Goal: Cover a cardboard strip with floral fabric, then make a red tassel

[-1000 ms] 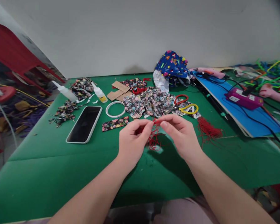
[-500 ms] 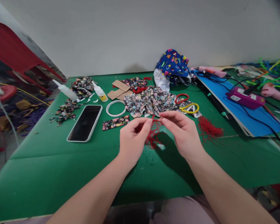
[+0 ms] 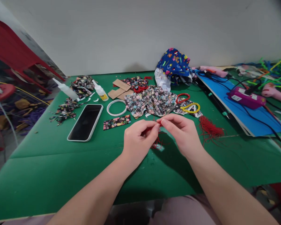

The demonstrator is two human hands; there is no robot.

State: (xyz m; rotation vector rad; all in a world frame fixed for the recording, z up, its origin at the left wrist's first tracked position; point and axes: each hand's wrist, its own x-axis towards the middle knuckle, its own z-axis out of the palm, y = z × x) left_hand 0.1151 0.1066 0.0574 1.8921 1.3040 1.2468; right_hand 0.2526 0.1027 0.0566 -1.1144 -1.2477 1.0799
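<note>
My left hand (image 3: 138, 135) and my right hand (image 3: 180, 131) meet over the middle of the green table, fingertips almost touching. Both pinch thin red cord between thumb and forefinger. Loose strands of the red cord (image 3: 157, 144) hang below and between the hands, partly hidden by my left fingers. Just beyond lies a crumpled floral cloth (image 3: 150, 100). Scissors (image 3: 189, 108) with red and yellow handles rest at its right side. A bundle of red threads (image 3: 210, 127) lies to the right of my right hand.
On the left lie a phone (image 3: 85, 122), a tape roll (image 3: 116, 108), a floral strip (image 3: 117, 122) and two glue bottles (image 3: 100, 90). Brown card pieces (image 3: 120, 89) sit farther back. A blue folder (image 3: 239, 109), a purple power strip (image 3: 247, 98) and black cables occupy the right.
My left hand has moved right, closing the gap to my right hand. Less of the red cord shows between them. My right hand has barely shifted.
</note>
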